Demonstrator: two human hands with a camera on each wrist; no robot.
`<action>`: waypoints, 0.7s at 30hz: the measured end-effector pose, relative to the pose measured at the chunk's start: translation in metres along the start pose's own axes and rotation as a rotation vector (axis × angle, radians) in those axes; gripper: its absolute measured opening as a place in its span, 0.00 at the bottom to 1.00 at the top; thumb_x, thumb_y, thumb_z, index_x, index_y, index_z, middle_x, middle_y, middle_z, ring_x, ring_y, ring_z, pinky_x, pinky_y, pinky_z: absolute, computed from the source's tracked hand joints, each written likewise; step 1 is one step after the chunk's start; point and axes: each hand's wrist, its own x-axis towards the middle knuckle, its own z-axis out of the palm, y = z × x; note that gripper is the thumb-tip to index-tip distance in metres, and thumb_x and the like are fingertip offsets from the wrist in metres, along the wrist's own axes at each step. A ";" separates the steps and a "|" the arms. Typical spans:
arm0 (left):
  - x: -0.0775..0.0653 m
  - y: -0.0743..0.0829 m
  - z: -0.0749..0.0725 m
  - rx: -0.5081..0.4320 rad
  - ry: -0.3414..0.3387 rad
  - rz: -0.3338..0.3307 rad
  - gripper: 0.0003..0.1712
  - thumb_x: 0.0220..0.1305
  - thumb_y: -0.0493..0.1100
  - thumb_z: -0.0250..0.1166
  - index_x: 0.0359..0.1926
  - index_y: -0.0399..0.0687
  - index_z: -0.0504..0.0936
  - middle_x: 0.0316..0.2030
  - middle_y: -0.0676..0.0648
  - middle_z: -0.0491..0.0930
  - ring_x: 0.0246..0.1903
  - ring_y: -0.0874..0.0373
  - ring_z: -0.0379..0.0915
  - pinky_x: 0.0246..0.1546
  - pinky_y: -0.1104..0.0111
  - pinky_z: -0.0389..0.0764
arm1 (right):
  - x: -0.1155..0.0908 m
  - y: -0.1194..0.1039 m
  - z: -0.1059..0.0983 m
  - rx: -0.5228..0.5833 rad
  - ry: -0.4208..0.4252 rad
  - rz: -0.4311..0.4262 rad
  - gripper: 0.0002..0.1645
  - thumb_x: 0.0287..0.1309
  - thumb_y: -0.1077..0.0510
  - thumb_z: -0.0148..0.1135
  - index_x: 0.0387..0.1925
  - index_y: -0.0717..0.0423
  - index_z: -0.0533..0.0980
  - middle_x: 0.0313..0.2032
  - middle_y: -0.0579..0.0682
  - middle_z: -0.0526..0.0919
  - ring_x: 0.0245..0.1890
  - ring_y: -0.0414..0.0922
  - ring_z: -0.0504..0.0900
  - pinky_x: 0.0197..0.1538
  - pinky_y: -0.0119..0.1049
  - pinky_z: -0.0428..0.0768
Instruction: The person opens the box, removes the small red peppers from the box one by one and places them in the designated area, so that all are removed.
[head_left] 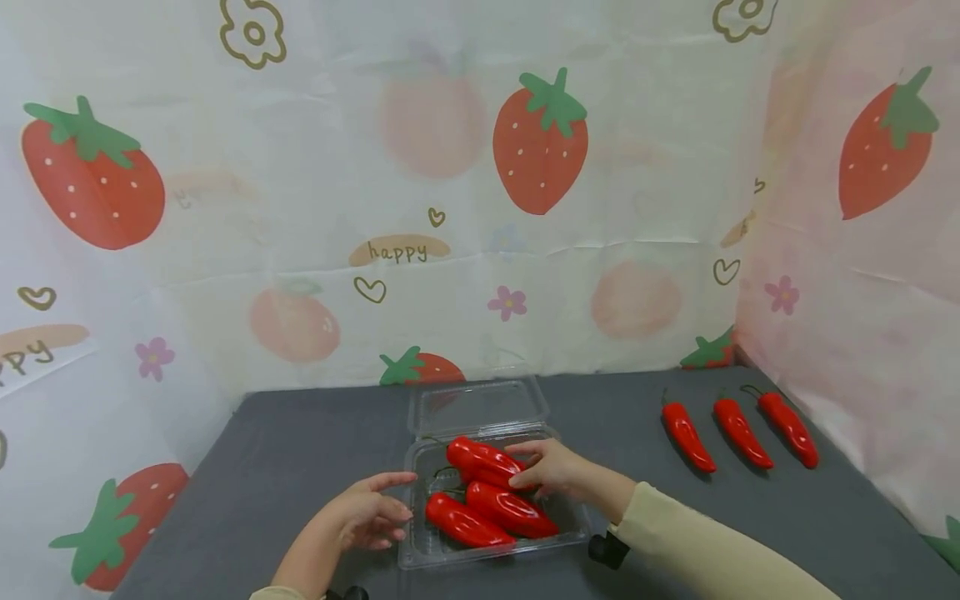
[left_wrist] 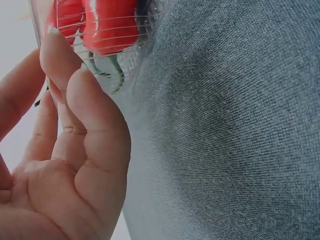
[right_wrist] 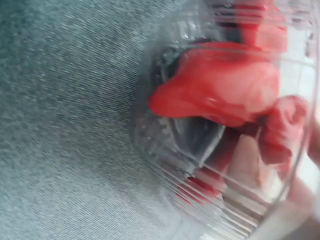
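A clear plastic box [head_left: 420, 557] holds several glossy red chili peppers, some stacked on others. My right hand [head_left: 558, 468] reaches in over the right wall, with thumb and fingers curled round the blunt end of the upper pepper [head_left: 476, 457]. Below it lie a middle pepper [head_left: 510, 510] and a front-left pepper [head_left: 465, 521]. In the blurred right wrist view, a pepper [right_wrist: 220, 82] shows through the wall, with fingertips [right_wrist: 245, 160] inside the box. At the left wall, my left hand [head_left: 367, 512] has relaxed, slightly bent fingers, its fingertips [left_wrist: 57, 50] right at the plastic.
The box's clear lid [head_left: 480, 404] lies folded back behind it. Three more peppers lie in a row on the grey table at right: one nearest the box [head_left: 688, 437], a middle one [head_left: 742, 433] and an outer one [head_left: 787, 429]. A strawberry-print cloth [head_left: 315, 192] hangs behind and along the sides.
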 end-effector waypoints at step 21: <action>-0.006 -0.001 -0.002 -0.019 -0.034 0.048 0.35 0.58 0.28 0.62 0.67 0.37 0.65 0.27 0.49 0.77 0.18 0.62 0.76 0.19 0.74 0.74 | -0.019 0.000 -0.016 0.190 0.006 -0.056 0.30 0.60 0.69 0.62 0.64 0.69 0.68 0.49 0.62 0.81 0.29 0.44 0.81 0.36 0.38 0.82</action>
